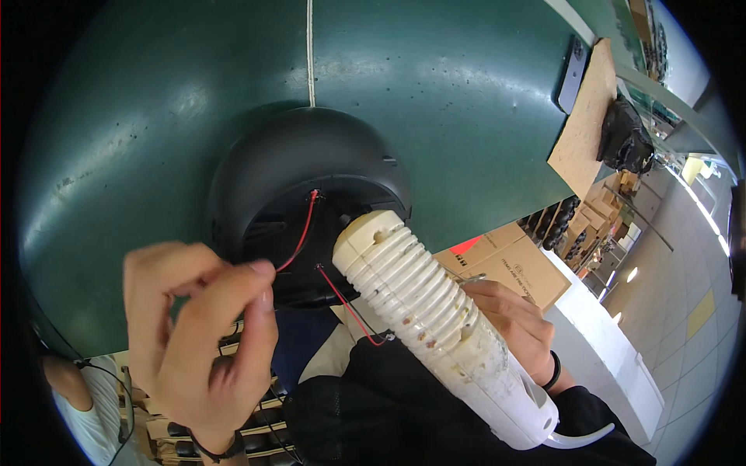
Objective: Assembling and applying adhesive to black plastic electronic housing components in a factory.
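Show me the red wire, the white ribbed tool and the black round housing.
red wire (299, 237), head view, middle of its left strand.
white ribbed tool (423, 299), head view, ribbed barrel.
black round housing (303, 147), head view, domed top.

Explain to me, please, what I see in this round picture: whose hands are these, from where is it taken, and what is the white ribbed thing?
The picture comes from a wide fisheye camera worn on a person's head, looking down at their own two bare hands, so straight edges bend near the rim. No machine is working here.

The left hand pinches a thin red wire that runs into a black rounded housing lying on a green table. The right hand grips a white ribbed tool, shaped like a handheld gun, its tip against the housing. A second red wire hangs near it.

A white cord crosses the table. At the far edge lie a brown board, a phone and a black bag. Cardboard boxes stand below the table.
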`<act>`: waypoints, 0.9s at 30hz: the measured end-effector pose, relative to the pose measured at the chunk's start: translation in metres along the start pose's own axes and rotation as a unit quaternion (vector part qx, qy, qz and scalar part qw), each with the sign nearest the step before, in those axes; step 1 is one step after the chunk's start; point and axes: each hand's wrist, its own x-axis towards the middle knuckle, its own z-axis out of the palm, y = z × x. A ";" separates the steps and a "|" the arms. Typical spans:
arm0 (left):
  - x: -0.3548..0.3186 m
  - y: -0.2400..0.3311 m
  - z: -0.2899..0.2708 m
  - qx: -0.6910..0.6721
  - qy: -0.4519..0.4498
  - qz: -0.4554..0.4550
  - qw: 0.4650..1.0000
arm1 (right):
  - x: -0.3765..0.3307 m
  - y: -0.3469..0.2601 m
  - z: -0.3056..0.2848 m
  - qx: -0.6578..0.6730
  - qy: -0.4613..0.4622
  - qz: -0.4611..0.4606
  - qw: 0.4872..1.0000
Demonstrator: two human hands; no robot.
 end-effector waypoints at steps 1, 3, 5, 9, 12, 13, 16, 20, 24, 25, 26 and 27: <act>0.000 -0.002 -0.003 -0.002 -0.021 0.009 1.000 | 0.002 0.000 -0.001 -0.006 0.002 -0.007 1.000; -0.002 -0.006 -0.001 -0.003 -0.001 0.001 1.000 | 0.002 -0.004 -0.004 -0.015 0.003 -0.011 1.000; -0.006 -0.016 -0.006 -0.024 -0.033 -0.032 0.999 | 0.000 -0.010 -0.010 0.013 -0.012 -0.016 1.000; -0.002 -0.024 -0.006 -0.099 -0.034 -0.014 0.994 | 0.001 -0.042 -0.028 -0.025 -0.027 0.017 0.999; -0.007 -0.015 -0.011 -0.016 -0.109 -0.061 0.992 | -0.006 -0.055 -0.039 -0.027 -0.129 0.125 0.983; -0.013 -0.018 -0.012 -0.023 -0.118 -0.064 0.991 | -0.014 -0.057 -0.034 0.007 -0.098 0.129 0.987; -0.007 -0.024 0.010 0.003 -0.115 -0.013 0.993 | -0.026 -0.064 -0.045 -0.042 -0.007 0.130 0.991; -0.011 0.001 0.023 -0.046 -0.026 -0.033 0.998 | -0.052 -0.058 -0.062 0.153 0.077 0.235 0.957; -0.010 0.023 0.028 -0.072 -0.007 -0.127 0.989 | -0.085 -0.007 -0.099 0.133 0.159 0.264 0.942; -0.013 0.028 0.028 -0.064 0.009 -0.124 0.990 | -0.097 0.016 -0.107 0.139 0.183 0.251 0.940; -0.018 0.028 0.030 -0.056 0.027 -0.123 0.990 | -0.109 0.048 -0.112 0.096 0.235 0.201 0.946; -0.021 0.027 0.033 -0.043 0.029 -0.104 0.993 | -0.119 0.082 -0.120 0.054 0.282 0.152 0.946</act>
